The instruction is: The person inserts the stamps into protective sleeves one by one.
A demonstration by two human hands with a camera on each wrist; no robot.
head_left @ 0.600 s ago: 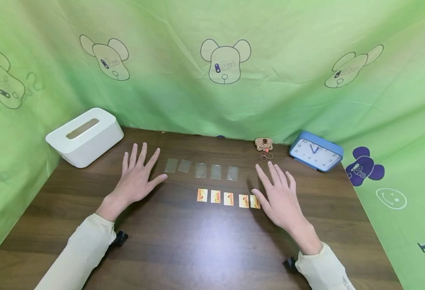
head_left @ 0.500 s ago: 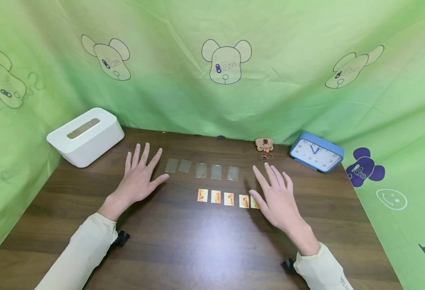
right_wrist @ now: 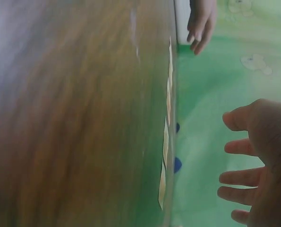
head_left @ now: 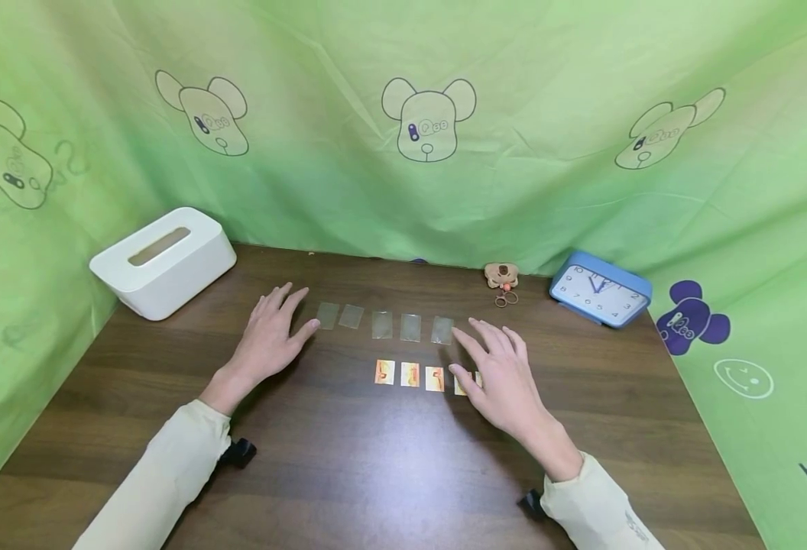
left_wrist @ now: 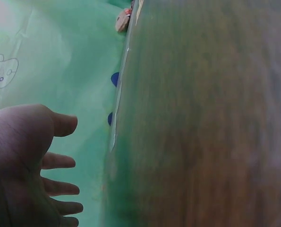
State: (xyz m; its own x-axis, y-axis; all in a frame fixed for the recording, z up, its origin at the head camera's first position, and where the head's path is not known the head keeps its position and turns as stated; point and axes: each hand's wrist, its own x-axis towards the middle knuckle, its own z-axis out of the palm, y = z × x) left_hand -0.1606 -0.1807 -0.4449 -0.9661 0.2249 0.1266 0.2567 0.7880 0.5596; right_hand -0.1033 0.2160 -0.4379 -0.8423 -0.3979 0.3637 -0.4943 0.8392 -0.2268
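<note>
While the left hand [head_left: 266,340] is hovering just beside the leftmost clear sleeve [head_left: 328,315], its thumb apart from its fingers, the right hand [head_left: 505,380] is hovering over the right end of five small printed cards [head_left: 409,374], its fingers apart and partly hiding the last two. The five clear sleeves [head_left: 410,327] are lying in a row behind the cards on the brown table [head_left: 348,473]. A white tissue box [head_left: 183,267] is standing at left, a bear keyring [head_left: 501,275] and blue clock [head_left: 599,292] toward the right.

Green cloth [head_left: 321,198] walls the table [head_left: 348,489], booth-like.
</note>
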